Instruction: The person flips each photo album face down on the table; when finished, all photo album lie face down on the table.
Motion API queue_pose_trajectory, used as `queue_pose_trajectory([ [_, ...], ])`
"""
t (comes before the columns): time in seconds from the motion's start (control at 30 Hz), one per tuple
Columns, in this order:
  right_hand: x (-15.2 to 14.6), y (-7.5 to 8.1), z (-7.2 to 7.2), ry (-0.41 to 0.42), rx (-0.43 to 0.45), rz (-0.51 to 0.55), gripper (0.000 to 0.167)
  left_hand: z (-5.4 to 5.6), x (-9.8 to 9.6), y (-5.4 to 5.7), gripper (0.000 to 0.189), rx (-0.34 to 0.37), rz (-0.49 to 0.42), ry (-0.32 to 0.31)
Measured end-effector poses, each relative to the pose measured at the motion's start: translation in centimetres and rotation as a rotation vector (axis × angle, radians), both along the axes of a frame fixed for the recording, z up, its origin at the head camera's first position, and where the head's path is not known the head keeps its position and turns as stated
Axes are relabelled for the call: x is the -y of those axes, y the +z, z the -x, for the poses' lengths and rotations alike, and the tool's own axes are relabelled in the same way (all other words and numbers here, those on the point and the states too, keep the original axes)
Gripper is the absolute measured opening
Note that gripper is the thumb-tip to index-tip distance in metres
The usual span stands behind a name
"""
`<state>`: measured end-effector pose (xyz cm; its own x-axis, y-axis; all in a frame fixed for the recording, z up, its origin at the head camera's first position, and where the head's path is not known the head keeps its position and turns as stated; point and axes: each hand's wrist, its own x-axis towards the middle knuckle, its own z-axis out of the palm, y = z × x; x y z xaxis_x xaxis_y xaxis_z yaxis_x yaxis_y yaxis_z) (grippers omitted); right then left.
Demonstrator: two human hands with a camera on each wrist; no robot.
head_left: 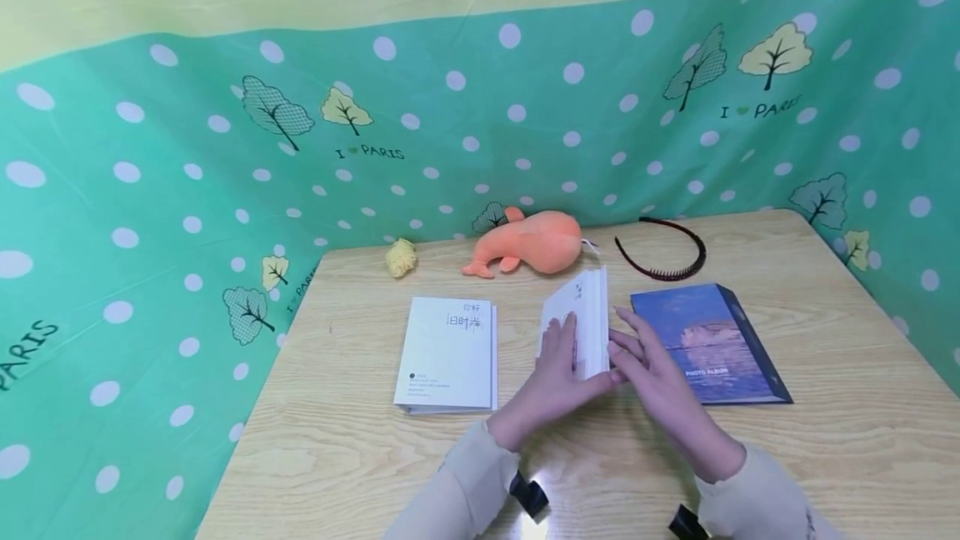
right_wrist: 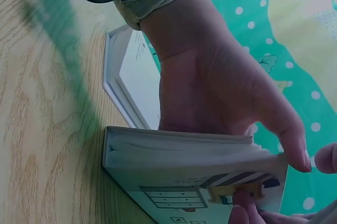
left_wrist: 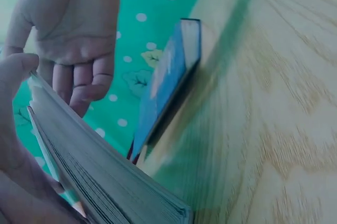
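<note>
A thick white photo album [head_left: 596, 311] stands tilted on its edge at the middle of the table. My left hand [head_left: 551, 386] grips it, with fingers flat over the left cover and the thumb across the near edge. My right hand [head_left: 662, 386] is at the album's right side, its fingers loosely bent and its fingertips against the cover. In the right wrist view, that cover [right_wrist: 174, 179] shows a printed drawer chest and striped shapes. The page edges [left_wrist: 105, 166] face the left wrist camera.
Another white album [head_left: 446, 357] lies to the left, a blue photo album [head_left: 705, 348] to the right. Behind are a yellow fuzzy object [head_left: 401, 258], an orange plush toy [head_left: 543, 242] and a dark toothed headband [head_left: 697, 261]. A green dotted curtain [head_left: 420, 107] hangs along the table's back.
</note>
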<state>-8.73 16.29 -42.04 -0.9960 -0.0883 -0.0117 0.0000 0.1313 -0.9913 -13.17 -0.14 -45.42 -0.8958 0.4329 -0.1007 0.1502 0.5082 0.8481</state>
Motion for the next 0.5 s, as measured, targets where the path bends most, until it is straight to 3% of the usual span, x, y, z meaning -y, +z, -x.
queue_pose_trajectory([
  [0.23,-0.2,-0.6,0.4,0.077,-0.049,0.015,0.056,0.5,0.3,0.6,0.107,0.098,-0.274,0.001],
  [0.5,-0.2,-2.2,1.1,0.132,0.023,-0.026,0.053,0.6,0.8,0.7,0.095,0.172,-0.496,0.064],
])
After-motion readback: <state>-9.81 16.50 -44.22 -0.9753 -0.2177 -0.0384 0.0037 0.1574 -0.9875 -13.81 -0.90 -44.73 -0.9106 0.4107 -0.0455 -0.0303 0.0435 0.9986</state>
